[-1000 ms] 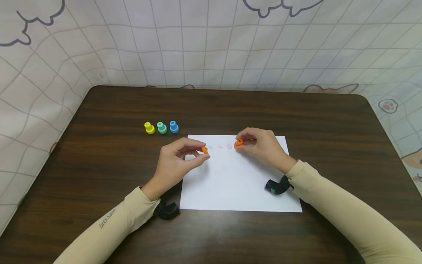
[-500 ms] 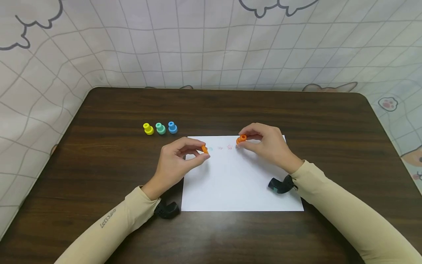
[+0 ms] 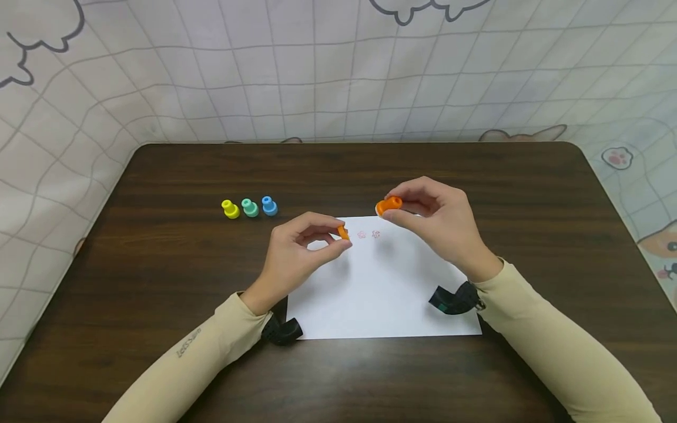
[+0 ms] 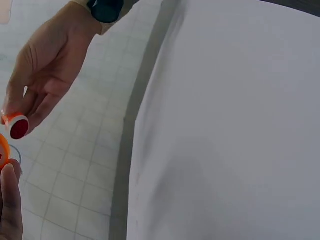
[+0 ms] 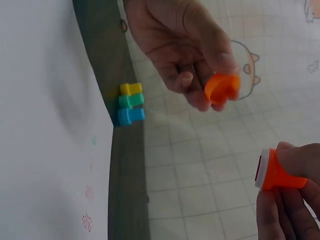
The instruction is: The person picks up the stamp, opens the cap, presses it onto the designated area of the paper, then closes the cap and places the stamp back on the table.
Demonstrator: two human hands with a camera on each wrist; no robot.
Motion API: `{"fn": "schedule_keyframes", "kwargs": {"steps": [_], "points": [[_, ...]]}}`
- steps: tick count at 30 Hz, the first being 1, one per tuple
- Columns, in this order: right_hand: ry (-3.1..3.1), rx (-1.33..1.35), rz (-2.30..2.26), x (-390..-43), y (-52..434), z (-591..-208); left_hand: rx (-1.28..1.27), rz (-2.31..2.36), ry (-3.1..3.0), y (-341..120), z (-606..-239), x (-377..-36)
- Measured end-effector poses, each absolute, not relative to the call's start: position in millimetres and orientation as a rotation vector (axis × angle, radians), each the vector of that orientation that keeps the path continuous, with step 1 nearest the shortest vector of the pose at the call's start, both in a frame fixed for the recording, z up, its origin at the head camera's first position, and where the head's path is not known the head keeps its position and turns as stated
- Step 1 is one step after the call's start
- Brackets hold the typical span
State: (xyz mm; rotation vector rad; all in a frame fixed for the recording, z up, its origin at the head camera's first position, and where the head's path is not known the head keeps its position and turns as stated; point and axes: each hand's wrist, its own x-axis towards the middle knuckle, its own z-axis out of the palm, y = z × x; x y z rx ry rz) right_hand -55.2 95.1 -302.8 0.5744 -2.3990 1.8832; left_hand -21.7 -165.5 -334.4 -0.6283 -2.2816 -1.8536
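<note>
My right hand pinches a small orange stamp above the far edge of a white sheet of paper. The right wrist view shows the orange stamp with its white rim and red face turned left. My left hand pinches the orange cap between thumb and fingers; the orange cap also shows in the right wrist view. Small pink stamped marks lie on the paper between the hands. The left wrist view shows the stamp's red face in the right hand.
Yellow, green and blue stamps stand in a row on the dark wooden table, left of the paper. A checked cloth hangs behind the table. Black wrist mounts sit at both cuffs.
The right hand has lifted the orange stamp off the paper and up, leaving a new pink mark. The left hand with the cap has shifted slightly right.
</note>
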Motion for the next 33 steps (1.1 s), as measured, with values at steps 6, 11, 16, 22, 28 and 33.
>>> {"fn": "schedule_keyframes", "kwargs": {"steps": [6,11,16,22,28,33], "points": [[-2.276,0.604,2.092,-44,89,-299,-0.649,-1.887,-2.251,-159,-328,-19],[-2.181,0.596,2.268,-38,82,-298,-0.65,-1.888,-2.254,-158,-326,-17],[-2.161,0.576,2.331,-31,75,-298,-0.603,-1.878,-2.273,-161,-326,-14],[-2.178,0.559,2.355,-25,68,-301,-0.583,-1.905,-2.261,-162,-326,-12],[-2.208,0.509,2.356,-20,67,-306,-0.6,-1.975,-2.227,-158,-324,-9],[-2.189,0.483,2.411,-17,64,-308,-0.622,-2.017,-2.197,-155,-324,-7]]}}
